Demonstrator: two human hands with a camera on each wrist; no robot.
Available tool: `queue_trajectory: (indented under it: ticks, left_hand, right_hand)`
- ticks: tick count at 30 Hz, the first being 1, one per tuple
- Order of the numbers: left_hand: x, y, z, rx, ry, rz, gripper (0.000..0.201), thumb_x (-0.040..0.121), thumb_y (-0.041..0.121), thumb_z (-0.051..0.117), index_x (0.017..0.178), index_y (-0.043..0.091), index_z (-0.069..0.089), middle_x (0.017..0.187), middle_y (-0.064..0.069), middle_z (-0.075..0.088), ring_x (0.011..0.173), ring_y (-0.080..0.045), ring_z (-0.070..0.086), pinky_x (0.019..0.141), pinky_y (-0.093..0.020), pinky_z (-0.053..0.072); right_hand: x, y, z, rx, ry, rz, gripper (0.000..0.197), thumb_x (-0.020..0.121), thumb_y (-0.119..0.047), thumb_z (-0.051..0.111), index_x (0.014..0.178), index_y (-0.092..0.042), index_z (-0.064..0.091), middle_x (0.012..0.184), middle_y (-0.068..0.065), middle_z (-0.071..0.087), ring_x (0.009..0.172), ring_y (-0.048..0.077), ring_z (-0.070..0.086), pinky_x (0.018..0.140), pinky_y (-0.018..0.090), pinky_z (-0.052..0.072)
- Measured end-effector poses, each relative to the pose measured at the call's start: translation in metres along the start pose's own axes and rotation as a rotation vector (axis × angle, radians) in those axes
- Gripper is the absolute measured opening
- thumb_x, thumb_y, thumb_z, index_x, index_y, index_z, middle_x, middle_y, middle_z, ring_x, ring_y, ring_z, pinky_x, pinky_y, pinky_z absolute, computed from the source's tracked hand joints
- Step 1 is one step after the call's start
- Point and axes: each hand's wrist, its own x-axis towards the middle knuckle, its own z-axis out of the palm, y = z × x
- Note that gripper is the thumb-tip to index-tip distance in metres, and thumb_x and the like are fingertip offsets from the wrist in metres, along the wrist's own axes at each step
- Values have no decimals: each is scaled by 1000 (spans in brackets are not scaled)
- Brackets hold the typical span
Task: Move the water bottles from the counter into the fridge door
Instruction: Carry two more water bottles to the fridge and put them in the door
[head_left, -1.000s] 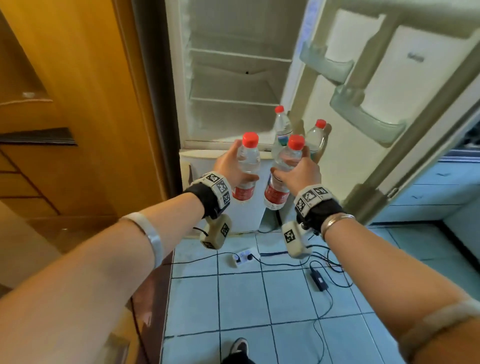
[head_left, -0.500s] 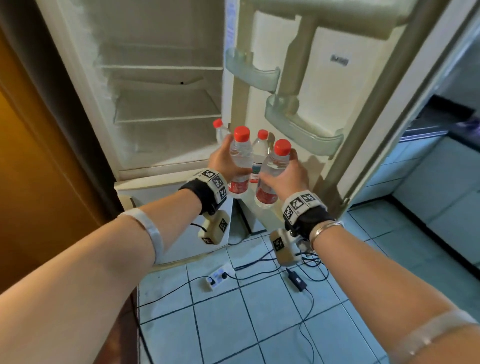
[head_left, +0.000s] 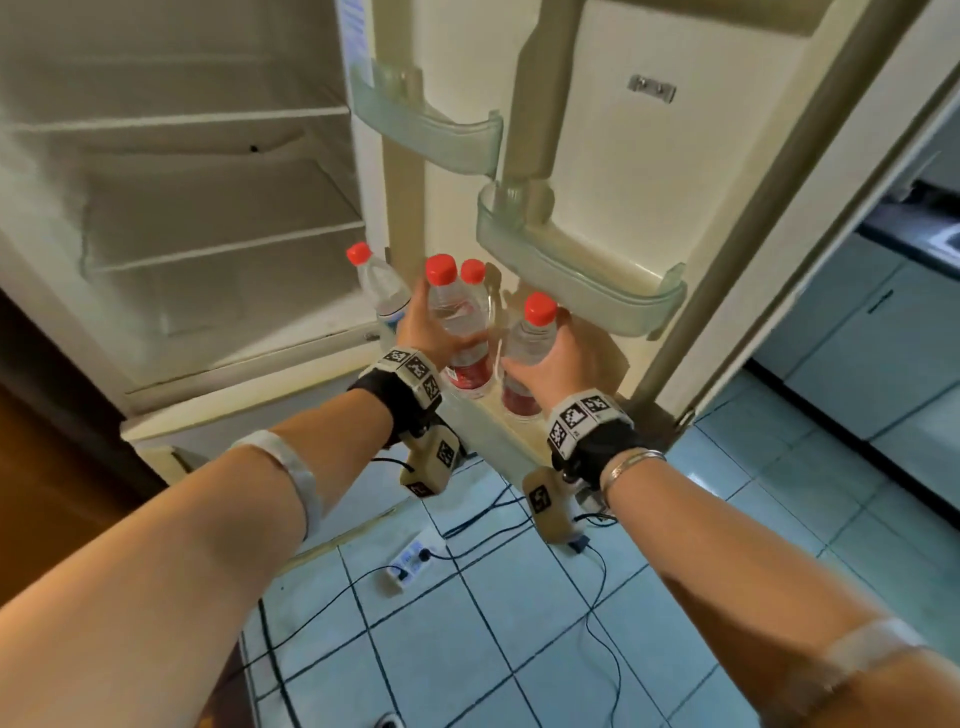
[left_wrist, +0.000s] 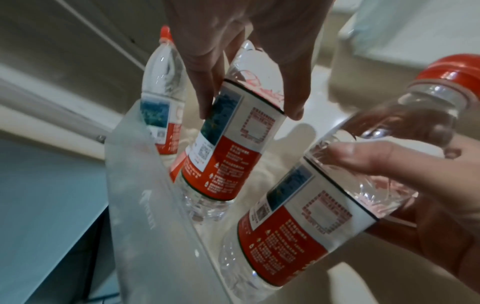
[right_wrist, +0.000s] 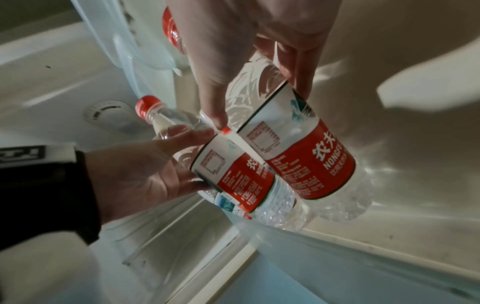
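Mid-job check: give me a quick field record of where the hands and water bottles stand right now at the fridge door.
left hand: grips a red-capped water bottle by its upper body
right hand: grips a second water bottle
held bottles: tilted, bases down at the bottom door shelf; seated or not, cannot tell
already in shelf: two bottles, one at the hinge end, one behind the left hand's bottle
upper door bins: no bottles visible
fridge interior: shelves bare
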Motion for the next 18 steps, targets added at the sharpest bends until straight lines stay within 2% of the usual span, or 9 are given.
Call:
queue_trajectory:
  ticks: [3,6,11,15,18]
  left_hand:
    - [12,-17,5,-18,-6,-51,86,69,19,80,139,18,30,132,-7,54,122,-27,51,87,-26,37]
    - [22,-33,9,-59,18,-140,80,71,19,79,136,19,32,128,-8,56,117,-27,56,83,-24,40]
    - [33,-46,6,27,1,-218,84,72,34,77,139,14,29,133,-9,54,122,-28,53,89,-29,43]
    - [37,-46,-3,57,-39,-257,79,81,36,68,142,12,25,141,-11,47,129,-29,47,100,-35,40]
    - [34,-49,-9,106,-57,-260,69,85,39,62,140,10,31,141,-11,48,129,-30,47,102,-37,39]
  right_hand:
    - [1,-6,0,-43,-5,40,68,60,-44,81,115,-15,54,115,6,65,106,26,63,94,41,51]
    - [5,-4,5,-39,-25,49,70,64,-42,80,120,-12,50,121,8,63,111,28,61,98,41,48]
    - [7,3,12,-41,-50,62,68,68,-44,77,120,-12,47,119,9,63,110,29,61,95,38,48]
    - [7,9,20,-31,-42,87,70,67,-44,78,120,-15,45,117,9,64,107,30,63,93,40,51]
    - [6,13,22,-40,-29,109,72,68,-41,79,123,-12,42,119,10,62,108,31,61,92,39,51]
